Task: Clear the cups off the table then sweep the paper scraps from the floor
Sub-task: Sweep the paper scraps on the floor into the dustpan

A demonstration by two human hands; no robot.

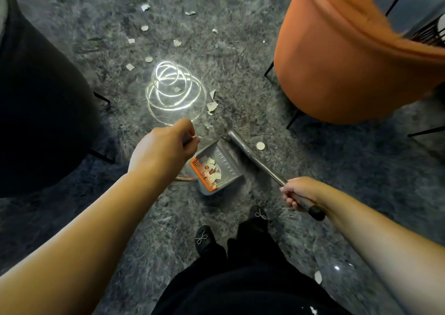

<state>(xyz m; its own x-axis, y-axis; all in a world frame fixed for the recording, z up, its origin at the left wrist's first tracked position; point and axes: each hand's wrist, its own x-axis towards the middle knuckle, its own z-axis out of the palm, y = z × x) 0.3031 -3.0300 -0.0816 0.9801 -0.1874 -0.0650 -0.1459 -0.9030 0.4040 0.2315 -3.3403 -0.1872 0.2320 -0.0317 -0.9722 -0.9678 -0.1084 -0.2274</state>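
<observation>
Down on the grey mottled floor [240, 57], between a black chair [36, 98] on the left and an orange upholstered tub chair [337, 62] on the right, a grey plastic dustpan [224, 163] with an orange comb edge [203, 174] lies in front of the person's black bow-trimmed shoes [204, 239]. Several white torn paper scraps [212, 106] already lie inside the pan, beside the comb; many more are scattered over the floor beyond it, and one round piece lies just right of the metal handle. The left hand [163, 146] is clenched around a thin handle above the pan's near-left corner; which tool that handle belongs to cannot be told. The right hand [298, 192] grips a long silver metal handle with a black end cap [255, 158], which slants away toward the pan's far edge. A bright looping reflection of light [173, 91] sits on the floor just beyond the left hand. No readable writing or brand shows on any item.
</observation>
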